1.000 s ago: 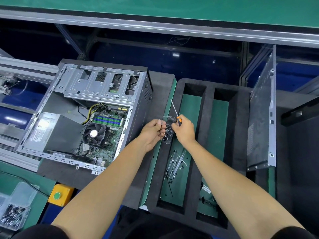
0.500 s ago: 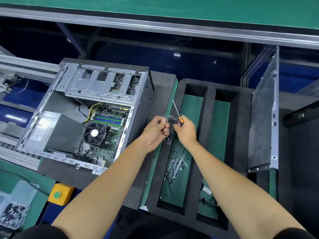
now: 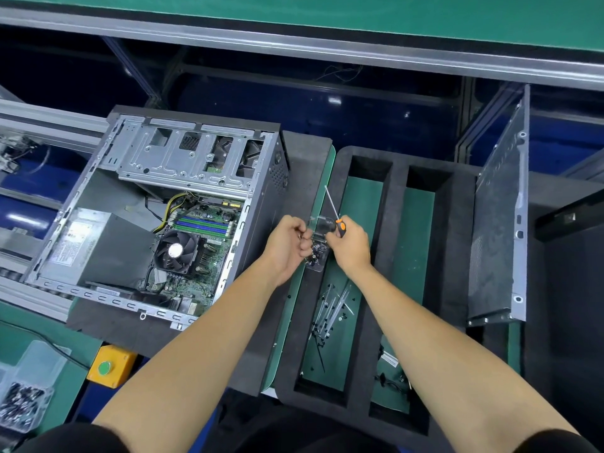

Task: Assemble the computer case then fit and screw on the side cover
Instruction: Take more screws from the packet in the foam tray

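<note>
The open computer case [image 3: 183,165] lies on its side on black foam at the left, with the motherboard, fan and power supply exposed. The grey metal side cover [image 3: 500,230] stands upright on its edge at the right of the foam tray. Between them my two hands meet over a small clear plastic box [image 3: 318,258] of screws. My left hand [image 3: 284,246] pinches a small metal screw at its fingertips, right beside the box. My right hand [image 3: 351,246] grips an orange-and-black screwdriver [image 3: 341,227], shaft pointing up and away, and its fingers touch the box's open lid.
The black foam tray [image 3: 397,243] has two long green-floored compartments. The left one holds loose cable ties and screws [image 3: 330,308]. A yellow button box [image 3: 109,366] and a clear bin of screws [image 3: 23,403] sit at the lower left. A conveyor rail [image 3: 32,125] runs behind the case.
My hands stay together over the clear box. The left fingers have closed tighter around something small. The screwdriver keeps its place in my right hand.
</note>
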